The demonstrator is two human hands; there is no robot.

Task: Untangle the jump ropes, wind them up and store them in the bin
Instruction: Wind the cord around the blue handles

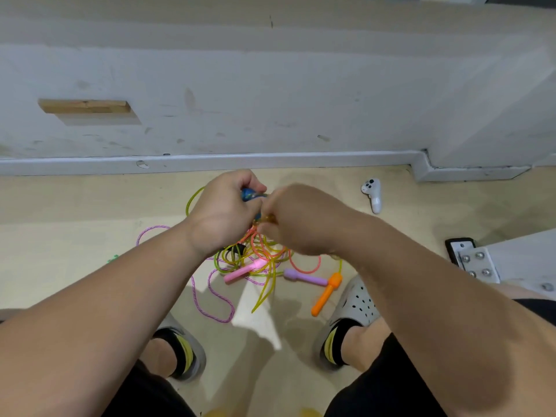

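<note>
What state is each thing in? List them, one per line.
left hand: grips the blue handle.
right hand: pinches a cord of the jump ropes.
jump ropes: tangled, mostly on the floor.
pink handle: lying in the tangle.
purple handle: on the floor.
orange handle: on the floor.

A white controller (372, 195) is lying on the floor (90, 200) right of my right hand (296, 221); a wooden strip (85, 106) is sitting on the wall (270, 85) beyond my left hand (222, 212).
</note>
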